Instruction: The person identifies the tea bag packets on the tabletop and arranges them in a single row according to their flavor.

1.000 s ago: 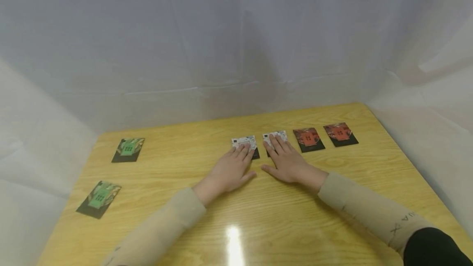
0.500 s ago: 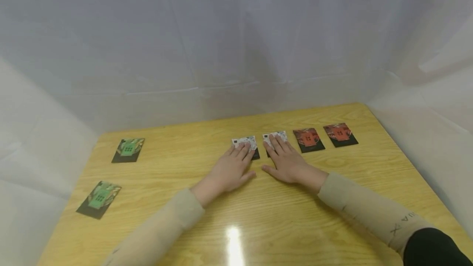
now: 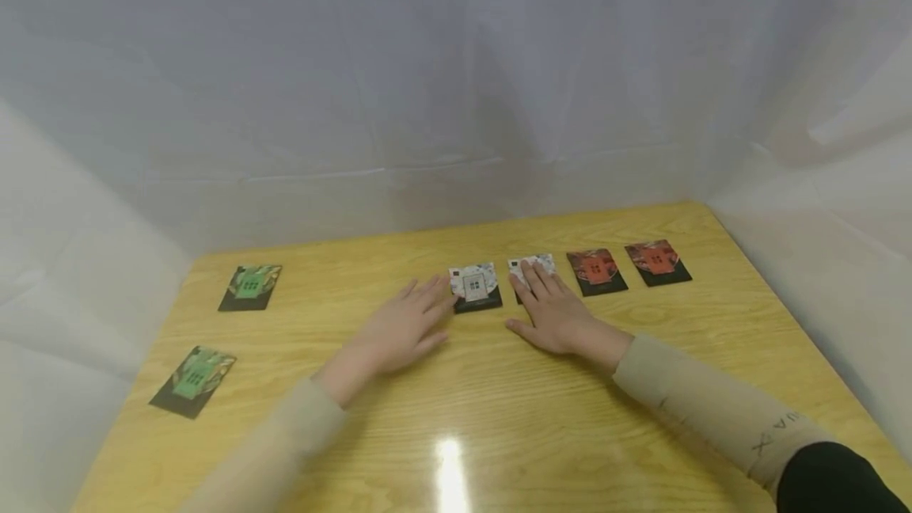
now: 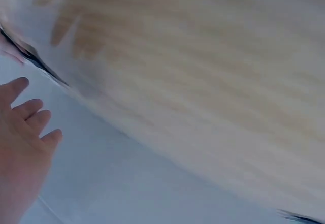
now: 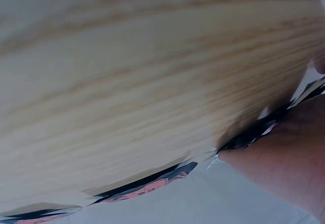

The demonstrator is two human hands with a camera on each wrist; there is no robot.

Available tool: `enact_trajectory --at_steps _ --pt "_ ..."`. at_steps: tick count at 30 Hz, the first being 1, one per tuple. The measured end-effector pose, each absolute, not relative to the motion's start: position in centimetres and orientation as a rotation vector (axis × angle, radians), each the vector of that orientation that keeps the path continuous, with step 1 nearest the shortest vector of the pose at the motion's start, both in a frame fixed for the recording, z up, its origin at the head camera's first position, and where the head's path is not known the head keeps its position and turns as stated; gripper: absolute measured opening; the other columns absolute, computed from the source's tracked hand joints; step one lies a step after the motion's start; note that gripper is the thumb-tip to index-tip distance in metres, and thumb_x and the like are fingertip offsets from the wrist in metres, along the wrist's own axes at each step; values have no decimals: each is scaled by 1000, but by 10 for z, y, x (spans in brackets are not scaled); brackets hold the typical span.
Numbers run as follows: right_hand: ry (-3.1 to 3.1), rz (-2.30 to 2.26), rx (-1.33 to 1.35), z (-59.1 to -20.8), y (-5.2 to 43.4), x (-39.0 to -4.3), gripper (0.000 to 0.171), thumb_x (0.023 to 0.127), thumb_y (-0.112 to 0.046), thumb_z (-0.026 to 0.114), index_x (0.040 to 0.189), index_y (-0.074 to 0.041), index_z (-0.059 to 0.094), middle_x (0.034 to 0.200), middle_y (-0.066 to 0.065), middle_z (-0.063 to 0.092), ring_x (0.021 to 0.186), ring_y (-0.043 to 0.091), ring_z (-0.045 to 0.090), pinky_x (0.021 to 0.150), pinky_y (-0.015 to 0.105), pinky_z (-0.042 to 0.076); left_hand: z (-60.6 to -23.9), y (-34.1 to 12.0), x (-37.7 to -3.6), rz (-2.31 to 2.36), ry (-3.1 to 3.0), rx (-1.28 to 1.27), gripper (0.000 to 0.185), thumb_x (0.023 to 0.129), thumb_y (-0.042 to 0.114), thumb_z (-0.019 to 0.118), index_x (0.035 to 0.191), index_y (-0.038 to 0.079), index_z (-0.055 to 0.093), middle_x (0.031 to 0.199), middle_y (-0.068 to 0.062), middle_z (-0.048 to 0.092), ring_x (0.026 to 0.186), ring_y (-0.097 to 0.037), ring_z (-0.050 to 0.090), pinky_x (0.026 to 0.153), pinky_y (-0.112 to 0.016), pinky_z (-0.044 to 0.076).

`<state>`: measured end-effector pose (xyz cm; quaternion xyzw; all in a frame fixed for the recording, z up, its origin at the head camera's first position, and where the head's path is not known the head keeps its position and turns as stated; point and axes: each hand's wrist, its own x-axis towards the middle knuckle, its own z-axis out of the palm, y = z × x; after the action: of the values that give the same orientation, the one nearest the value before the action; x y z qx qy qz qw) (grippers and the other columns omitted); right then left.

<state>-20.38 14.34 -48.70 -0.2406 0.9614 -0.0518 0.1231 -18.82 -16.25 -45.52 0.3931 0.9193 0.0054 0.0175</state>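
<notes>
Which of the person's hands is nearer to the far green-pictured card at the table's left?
Left. The left hand lies flat mid-table, well right of the far green-pictured card; the right hand rests farther right, on a white-patterned card.

You see soft, even light through the white sheeting, with one bright glare spot on the wooden table (image 3: pixel 499 386) near its front edge. Your head view is fairly sharp; both wrist views are smeared by motion blur, the grain streaked.
</notes>
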Motion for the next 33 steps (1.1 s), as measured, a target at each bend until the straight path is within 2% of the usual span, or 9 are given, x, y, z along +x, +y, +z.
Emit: enact_trajectory --at_steps 13,20,27,33 --pt "2789 -185 -691 -483 142 -202 84 112 -59 39 172 -11 5 179 18 -8 167 39 -5 137 60 8 -458 -239 -171 84 3019 1058 62 107 35 60 158 3 47 170 -27 34 157 -45 36 130 -62 29" --pt "2769 -236 -682 -478 142 -200 81 113 -56 37 172 -10 6 179 18 -7 167 39 -5 137 59 6 -458 -273 -163 69 3061 929 62 108 34 59 159 1 45 168 -27 36 157 -45 36 131 -62 28" --pt "2767 -258 -684 -475 142 -199 81 113 -52 41 171 -7 8 179 21 -4 167 42 -3 137 61 7 -454 -308 -144 95 3096 785 63 108 31 59 159 -1 44 167 -29 37 155 -50 36 128 -65 30" --pt "2775 -237 -688 -480 144 -201 83 112 -57 38 172 -10 5 179 18 -7 167 39 -5 137 59 6 -453 -336 -126 91 3106 674 64 110 35 55 161 -1 40 169 -30 33 154 -51 35 133 -61 23"
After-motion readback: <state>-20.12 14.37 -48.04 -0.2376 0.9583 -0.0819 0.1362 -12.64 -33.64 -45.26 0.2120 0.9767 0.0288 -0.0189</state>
